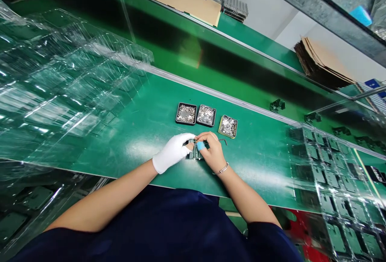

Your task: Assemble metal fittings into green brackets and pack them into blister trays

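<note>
My left hand [173,151], in a white glove with the thumb tip bare, is closed on the left side of a small dark green block-like part [196,154] on the green bench. My right hand [212,149] is bare, with blue tape on the thumb and a bracelet at the wrist. Its fingers are pinched at the far edge of the same part; whether they hold a smaller piece is hidden. A hex key [223,141] lies just beyond the right hand. Three small trays, a left one [177,117], a middle one [206,124] and a right one [228,136], hold small silvery pieces.
Stacked clear plastic trays [75,81] cover the bench's left side. At the right, clear compartment trays [328,165] hold several green parts. A metal rail [211,93] runs along the back, with a dark part [277,105] behind it. Cardboard sheets [322,62] stand at far right.
</note>
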{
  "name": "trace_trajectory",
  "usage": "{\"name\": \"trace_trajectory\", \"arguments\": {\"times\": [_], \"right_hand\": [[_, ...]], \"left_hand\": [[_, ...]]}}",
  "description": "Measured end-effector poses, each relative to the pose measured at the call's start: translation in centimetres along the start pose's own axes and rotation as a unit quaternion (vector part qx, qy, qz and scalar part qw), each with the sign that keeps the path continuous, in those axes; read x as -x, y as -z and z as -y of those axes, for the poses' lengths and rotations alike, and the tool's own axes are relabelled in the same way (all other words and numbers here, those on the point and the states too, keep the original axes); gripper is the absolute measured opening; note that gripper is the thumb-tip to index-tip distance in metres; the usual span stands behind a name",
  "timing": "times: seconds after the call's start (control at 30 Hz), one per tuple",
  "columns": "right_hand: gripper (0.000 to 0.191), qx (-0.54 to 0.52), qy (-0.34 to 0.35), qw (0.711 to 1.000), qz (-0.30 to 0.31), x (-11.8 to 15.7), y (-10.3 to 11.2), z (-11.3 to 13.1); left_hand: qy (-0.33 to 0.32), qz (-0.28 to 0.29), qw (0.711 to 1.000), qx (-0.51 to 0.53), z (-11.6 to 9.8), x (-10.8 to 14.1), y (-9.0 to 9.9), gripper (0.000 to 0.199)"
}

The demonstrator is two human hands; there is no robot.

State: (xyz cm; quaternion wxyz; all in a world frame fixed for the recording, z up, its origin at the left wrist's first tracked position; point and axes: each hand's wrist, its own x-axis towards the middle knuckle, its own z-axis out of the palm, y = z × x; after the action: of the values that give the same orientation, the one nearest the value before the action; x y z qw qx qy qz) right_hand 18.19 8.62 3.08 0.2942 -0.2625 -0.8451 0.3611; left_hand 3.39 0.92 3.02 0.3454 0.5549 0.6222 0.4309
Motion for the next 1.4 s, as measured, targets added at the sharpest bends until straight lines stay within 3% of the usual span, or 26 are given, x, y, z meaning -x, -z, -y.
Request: {"name": "trace_trajectory", "arguments": {"times": [0.17,0.27,0.37,0.53,0.63,0.7,0.77,0.87,0.93,1.0,1.07,1.13,1.17,1.3,1.4], "right_hand": [[0.001,-0.078,-0.045,0.996,0.003,-0.1,-0.2,-0.2],[0.009,-0.181,-0.112,0.977,0.024,-0.2,-0.2,-0.6],[0.013,-0.216,-0.131,0.966,0.044,-0.3,-0.2,-0.8],[0.015,-0.212,-0.138,0.966,0.059,-0.5,-0.2,-1.1],[0.02,-0.221,-0.166,0.96,0.035,-0.4,0.7,-1.6],[0.027,-0.207,-0.147,0.967,0.026,0.1,1.6,-1.7],[0.044,-0.14,-0.093,0.984,0.067,1.1,2.3,-1.4],[0.069,-0.009,-0.031,0.99,0.138,2.4,2.5,-0.3],[0.069,0.011,-0.026,0.991,0.132,2.1,2.5,-0.3],[0.069,-0.01,-0.048,0.996,0.074,0.0,3.3,-1.4],[0.069,-0.019,-0.123,0.992,-0.028,-3.6,5.4,-3.5],[0.064,0.001,-0.241,0.962,-0.132,-7.7,8.4,-6.1],[0.058,0.011,-0.268,0.95,-0.158,-9.7,10.0,-7.4],[0.038,0.046,-0.327,0.922,-0.204,-15.2,14.9,-10.8],[0.032,0.067,-0.353,0.909,-0.212,-16.6,16.0,-11.3]], "left_hand": [[0.028,-0.007,0.999,0.025,-0.2,-0.1,-0.3,0.027],[0.055,-0.034,0.998,0.027,-0.3,-0.1,-0.7,0.018],[0.066,-0.064,0.996,-0.019,-0.5,-0.2,-0.9,0.015],[0.0,-0.096,0.978,-0.184,-1.1,-0.3,-0.9,0.019],[-0.035,-0.123,0.978,-0.165,-1.0,-0.1,0.1,0.024],[-0.031,-0.151,0.98,-0.123,-0.8,0.1,1.3,0.026],[-0.013,-0.165,0.982,-0.096,-0.4,0.5,2.6,0.026],[0.012,-0.146,0.984,-0.099,0.2,1.1,3.9,0.024],[0.018,-0.118,0.985,-0.126,0.9,1.5,4.0,0.025],[0.005,-0.083,0.982,-0.17,1.8,2.1,3.7,0.026],[-0.03,-0.059,0.971,-0.229,2.8,2.8,3.3,0.026],[-0.071,-0.055,0.956,-0.279,3.7,3.5,2.8,0.026],[-0.091,-0.057,0.949,-0.296,4.2,3.8,2.6,0.026],[-0.159,-0.077,0.928,-0.327,5.2,3.9,1.9,0.024],[-0.177,-0.091,0.92,-0.337,4.7,3.3,1.5,0.025]]}}
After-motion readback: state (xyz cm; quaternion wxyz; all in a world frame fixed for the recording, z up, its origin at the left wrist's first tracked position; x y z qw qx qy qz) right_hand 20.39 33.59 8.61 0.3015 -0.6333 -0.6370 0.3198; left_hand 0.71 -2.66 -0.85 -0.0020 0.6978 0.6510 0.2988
